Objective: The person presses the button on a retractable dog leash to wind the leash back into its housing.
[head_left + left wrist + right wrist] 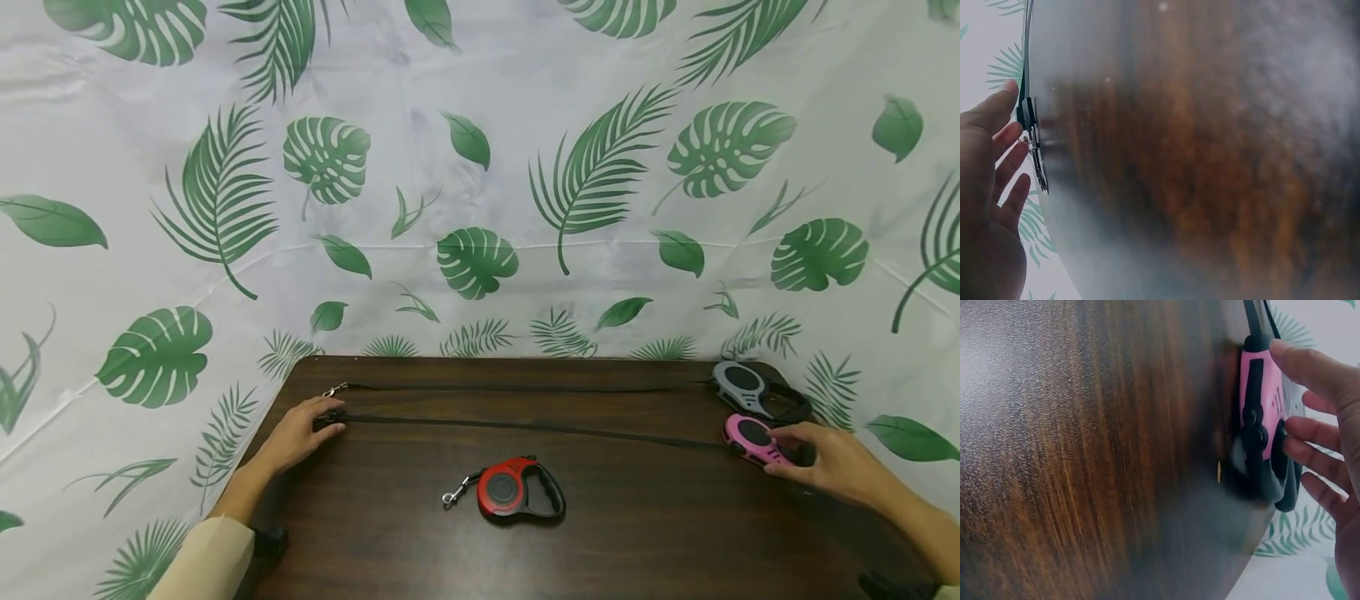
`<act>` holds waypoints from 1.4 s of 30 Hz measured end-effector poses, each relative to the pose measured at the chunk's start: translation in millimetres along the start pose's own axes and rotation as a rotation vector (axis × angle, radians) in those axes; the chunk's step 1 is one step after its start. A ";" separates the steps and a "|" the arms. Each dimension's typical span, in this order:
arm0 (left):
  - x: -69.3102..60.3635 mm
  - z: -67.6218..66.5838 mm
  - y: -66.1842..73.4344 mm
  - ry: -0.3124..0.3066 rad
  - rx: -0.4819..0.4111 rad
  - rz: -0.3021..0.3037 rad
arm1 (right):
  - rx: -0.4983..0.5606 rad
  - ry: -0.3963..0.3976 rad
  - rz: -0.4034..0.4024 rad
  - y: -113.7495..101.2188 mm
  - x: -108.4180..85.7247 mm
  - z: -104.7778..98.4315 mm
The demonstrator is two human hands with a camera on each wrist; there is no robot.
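Note:
A pink retractable dog leash (752, 438) lies on the right of the table, its black strap (540, 427) drawn out leftward. My right hand (832, 463) rests at its handle end; in the right wrist view the fingers spread loosely against the pink case (1264, 400), the thumb by its strap outlet. At the strap's other end, my left hand (300, 433) touches the black end piece; in the left wrist view its metal clip (1038, 165) shows beyond the loosely extended fingers. Further back lies a grey retractable leash (742, 382) with its strap (525, 389) also drawn out.
A red retractable leash (502, 490) with a black handle lies near the middle of the brown table (390, 550), its clip (450, 498) pointing left. The grey leash's clip (335, 389) lies near the back left corner. A leaf-patterned cloth (525, 192) hangs behind the table.

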State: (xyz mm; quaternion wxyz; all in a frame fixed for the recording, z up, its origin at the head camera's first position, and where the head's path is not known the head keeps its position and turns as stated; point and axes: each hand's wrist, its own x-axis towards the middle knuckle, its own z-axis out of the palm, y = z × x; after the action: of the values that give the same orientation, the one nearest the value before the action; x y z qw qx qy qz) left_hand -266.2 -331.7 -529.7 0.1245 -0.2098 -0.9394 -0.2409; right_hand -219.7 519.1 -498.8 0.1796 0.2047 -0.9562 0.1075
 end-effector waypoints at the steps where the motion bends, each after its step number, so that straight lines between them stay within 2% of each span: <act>1: 0.3 0.5 -0.7 -0.002 0.000 -0.003 | 0.000 0.006 -0.002 0.3 -0.3 0.5; 5: 1.5 2.5 -3.2 -0.006 -0.008 -0.002 | 0.000 0.016 0.009 1.3 -3.2 2.8; 12: 4.0 7.6 -8.7 0.002 -0.017 0.018 | 0.005 -0.045 0.059 4.3 -10.7 12.1; 18: 8.3 7.7 -8.2 0.023 -0.005 0.044 | -0.007 -0.008 0.011 7.2 -11.5 19.3; 26: 13.3 5.1 -8.0 -0.005 -0.032 0.012 | -0.032 0.028 -0.004 9.7 -12.6 24.8; 36: 17.2 4.6 -11.8 0.013 -0.006 0.110 | -0.055 -0.002 0.025 7.5 -13.7 25.8; 42: 18.5 3.2 -11.5 0.006 0.011 0.151 | -0.051 0.024 -0.010 10.5 -13.8 28.1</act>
State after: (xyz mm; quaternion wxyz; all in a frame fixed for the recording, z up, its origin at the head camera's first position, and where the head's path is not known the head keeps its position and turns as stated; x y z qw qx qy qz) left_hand -288.1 -333.0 -530.8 0.1463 -0.2787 -0.9218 -0.2265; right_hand -220.8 525.4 -531.2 0.1967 0.2036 -0.9554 0.0846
